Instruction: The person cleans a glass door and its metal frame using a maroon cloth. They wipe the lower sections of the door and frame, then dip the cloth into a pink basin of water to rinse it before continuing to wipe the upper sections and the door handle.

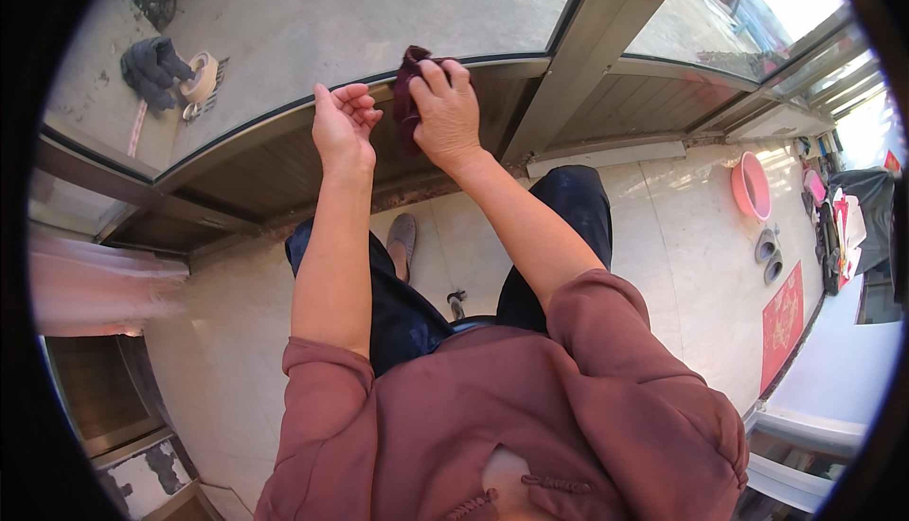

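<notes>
My right hand presses a dark maroon cloth against the metal rail at the lower edge of a large glass pane. Part of the cloth is hidden beneath my palm and fingers. To its left my left hand is raised near the same rail with nothing in it. Its palm faces partly up, the fingers loosely curled and apart from the thumb. Below the rail runs a brown metal panel of the frame.
A metal post rises right of my hands. On the tiled floor at right lie a pink basin, grey slippers and a red mat. A pink curtain hangs at left. Through the glass show dark clothing and a tape-like roll.
</notes>
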Available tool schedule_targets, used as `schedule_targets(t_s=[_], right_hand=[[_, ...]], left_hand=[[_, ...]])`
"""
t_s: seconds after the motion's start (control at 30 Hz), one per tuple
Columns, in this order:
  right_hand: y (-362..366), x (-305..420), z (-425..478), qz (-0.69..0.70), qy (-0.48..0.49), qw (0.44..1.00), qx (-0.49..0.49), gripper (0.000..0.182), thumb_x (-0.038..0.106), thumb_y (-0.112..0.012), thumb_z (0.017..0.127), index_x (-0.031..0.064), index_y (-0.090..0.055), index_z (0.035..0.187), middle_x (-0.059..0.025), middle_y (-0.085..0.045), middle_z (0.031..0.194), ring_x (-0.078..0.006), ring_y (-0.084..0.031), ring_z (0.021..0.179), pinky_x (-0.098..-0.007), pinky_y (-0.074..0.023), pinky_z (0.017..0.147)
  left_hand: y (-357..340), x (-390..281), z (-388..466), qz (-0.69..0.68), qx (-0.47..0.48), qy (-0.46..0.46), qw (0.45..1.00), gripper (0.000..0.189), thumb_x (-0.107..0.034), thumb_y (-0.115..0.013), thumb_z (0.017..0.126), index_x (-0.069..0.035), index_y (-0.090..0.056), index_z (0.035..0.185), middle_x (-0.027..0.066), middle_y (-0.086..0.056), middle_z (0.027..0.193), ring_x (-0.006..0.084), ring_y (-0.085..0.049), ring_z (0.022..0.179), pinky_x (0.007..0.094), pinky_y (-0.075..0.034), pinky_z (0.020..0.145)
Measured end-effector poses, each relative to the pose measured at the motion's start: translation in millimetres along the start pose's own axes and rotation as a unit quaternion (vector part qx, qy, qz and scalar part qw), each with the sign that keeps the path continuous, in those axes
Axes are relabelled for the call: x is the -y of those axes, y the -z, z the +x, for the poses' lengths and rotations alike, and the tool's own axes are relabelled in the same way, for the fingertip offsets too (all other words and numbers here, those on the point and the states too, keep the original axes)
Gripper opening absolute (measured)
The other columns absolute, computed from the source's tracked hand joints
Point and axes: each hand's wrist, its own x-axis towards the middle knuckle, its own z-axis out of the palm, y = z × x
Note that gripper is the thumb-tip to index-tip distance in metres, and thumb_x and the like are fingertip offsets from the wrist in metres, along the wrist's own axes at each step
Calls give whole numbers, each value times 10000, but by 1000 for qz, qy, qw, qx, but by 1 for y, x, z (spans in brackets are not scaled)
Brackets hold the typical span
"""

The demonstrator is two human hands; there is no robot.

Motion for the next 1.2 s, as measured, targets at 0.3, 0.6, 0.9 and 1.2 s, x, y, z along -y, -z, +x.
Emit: schedule_targets(t_s=[0.3,0.6,0.9,1.2], right_hand=[[30,-41,28,768,-360,502,167,354,73,-505,938,-16,-601,1267,-147,-658,1245,-285,-586,1219,-410,-438,1087],[62,-40,23,805,-413,414,100,394,124,-567,911,37,-575,1295,-121,-631,1275,-295,-581,1215,-436,-450,1077],[58,-70,-7,535,-378,745,125,204,161,-678,964,52,-705,1134,-18,-692,1099,-120,-603,1028,-318,-472,909],[51,-101,3,609,-466,641,37,204,73,-651,935,21,-681,1130,-41,-718,987,-112,-658,846,-264,-507,725]], left_hand=[[-9,4,-2,73,27,-81,994,557,-455,-376,1083,-5,-677,953,44,-647,766,129,-567,672,274,-479,642],[-28,2,-26,138,287,19,948,422,-335,-632,995,-24,-650,1279,12,-696,1154,92,-608,1076,274,-447,969],[-7,7,-13,160,203,-26,966,255,-223,-689,959,-28,-747,1112,-8,-722,1046,67,-594,998,256,-450,912],[-5,-46,-21,120,79,-87,986,186,-139,-701,917,19,-726,821,14,-685,700,108,-584,597,286,-450,562]])
